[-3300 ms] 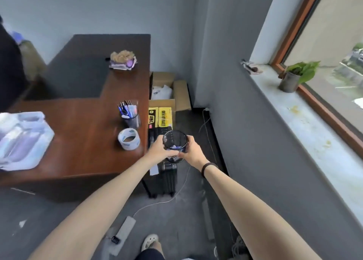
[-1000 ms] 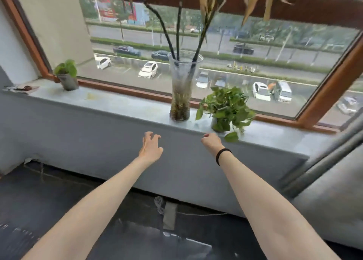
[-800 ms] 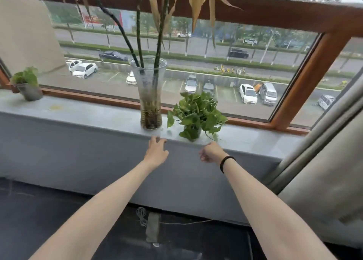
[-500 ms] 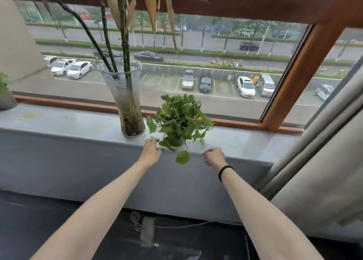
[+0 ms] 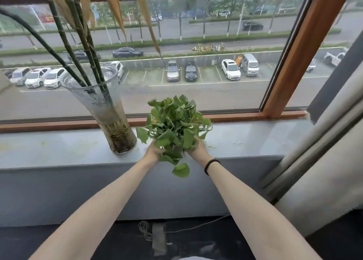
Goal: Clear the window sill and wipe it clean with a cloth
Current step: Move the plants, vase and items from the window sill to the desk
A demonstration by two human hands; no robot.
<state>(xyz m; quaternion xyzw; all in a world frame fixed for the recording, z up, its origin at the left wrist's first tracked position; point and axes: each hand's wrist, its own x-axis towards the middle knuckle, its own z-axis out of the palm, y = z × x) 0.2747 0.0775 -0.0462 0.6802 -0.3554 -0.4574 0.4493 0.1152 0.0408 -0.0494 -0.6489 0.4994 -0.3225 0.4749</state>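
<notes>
Leaves of a small leafy plant (image 5: pixel 174 122) spread just to the right of the tall glass vase (image 5: pixel 110 112), over the grey window sill (image 5: pixel 245 139) on which the vase stands upright. The left hand (image 5: pixel 154 151) cups the plant's base on the side facing the vase, and the right hand (image 5: pixel 198 148), with a black wristband (image 5: pixel 212 166) on its wrist, cups the side away from the vase. The fingers of both hands are buried under the foliage; they appear to be curled round the hidden pot, gripping it between the two palms. Whether the pot sits on the sill or is lifted off it cannot be told. Dark stems and dry yellow leaves rise from the vase. Far right of the vase hangs a pale curtain (image 5: pixel 324 161).
</notes>
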